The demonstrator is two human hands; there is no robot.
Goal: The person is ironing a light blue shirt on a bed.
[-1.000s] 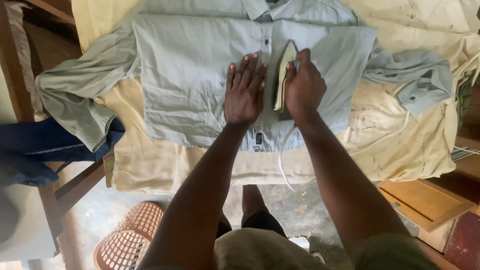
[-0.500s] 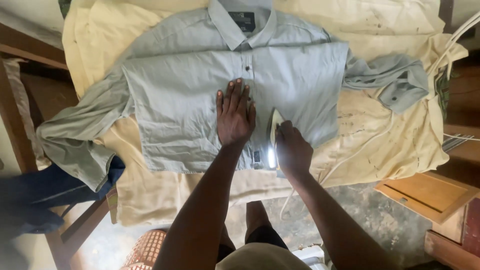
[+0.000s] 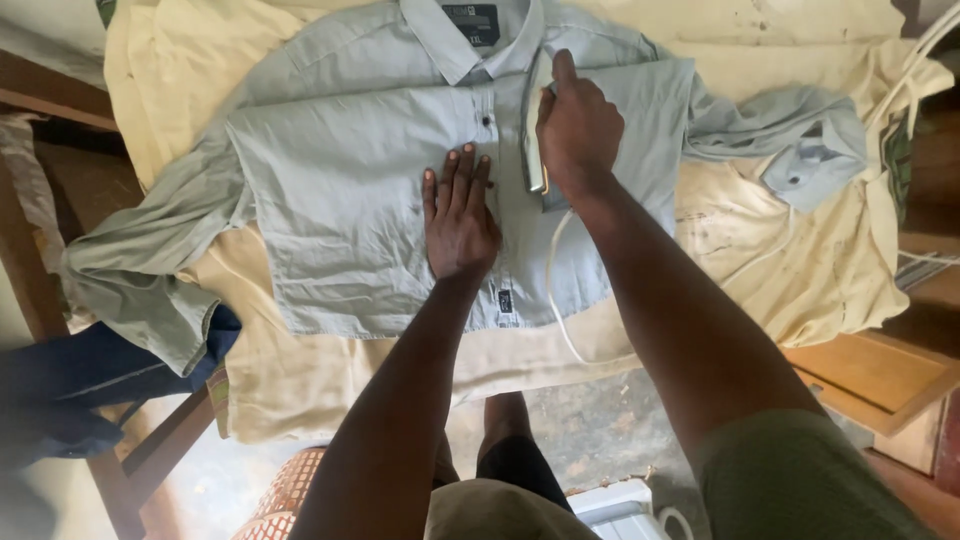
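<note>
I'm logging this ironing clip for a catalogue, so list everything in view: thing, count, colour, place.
shirt: one, pale grey-green, spread flat on the cloth, collar at the top, sleeves out to both sides.
iron: one, pale with a dark edge, on the shirt's upper chest, right of the buttons.
cord: one, white, trailing from the iron over the table edge.
cloth: one, cream, stained, covering the table.
dark garment: one, navy, lower left.
basket: one, orange mesh, on the floor.
wooden board: one, tan, lower right.
left hand: flat on the shirt, fingers spread.
right hand: gripping the iron.
</note>
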